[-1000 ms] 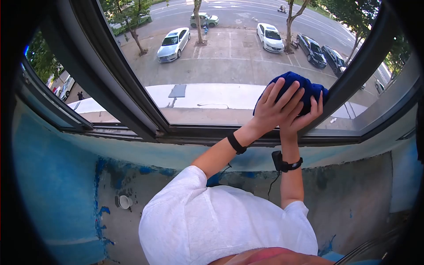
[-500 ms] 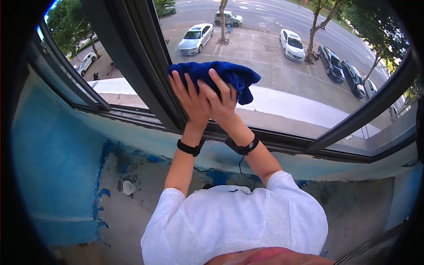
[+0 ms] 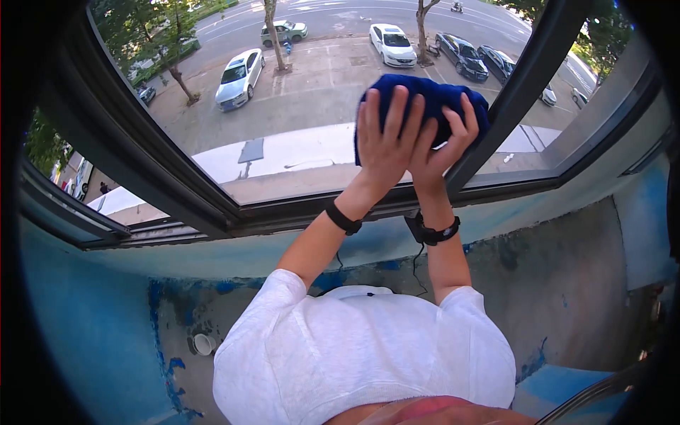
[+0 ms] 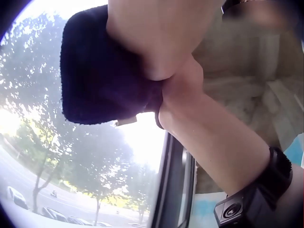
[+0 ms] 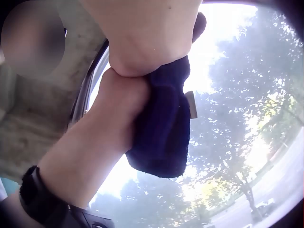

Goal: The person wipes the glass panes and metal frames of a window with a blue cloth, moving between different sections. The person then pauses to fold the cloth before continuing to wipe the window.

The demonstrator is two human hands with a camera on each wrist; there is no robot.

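A dark blue cloth (image 3: 418, 86) lies bunched against the window pane (image 3: 304, 134), close to the right upright of the frame. My left hand (image 3: 386, 138) presses its left part with fingers stretched upward. On the right part rests my right hand (image 3: 440, 152), its fingers spread and slightly bent over the fabric. The two hands meet side by side. In the left wrist view the cloth (image 4: 95, 71) sticks out past the hand as a thick fold. The right wrist view has the cloth (image 5: 164, 128) under the palms, with the fingertips hidden.
Dark upright frames (image 3: 524, 78) border the pane on both sides, above a bottom rail (image 3: 297, 214). Below runs a blue-painted wall (image 3: 283, 249). A white cup-like container (image 3: 204, 345) stands on the stained floor at left. Parked cars and trees show outside.
Both hands with the cloth went left to the left upright, then back right across the pane to the right upright. The head view swung along with them.
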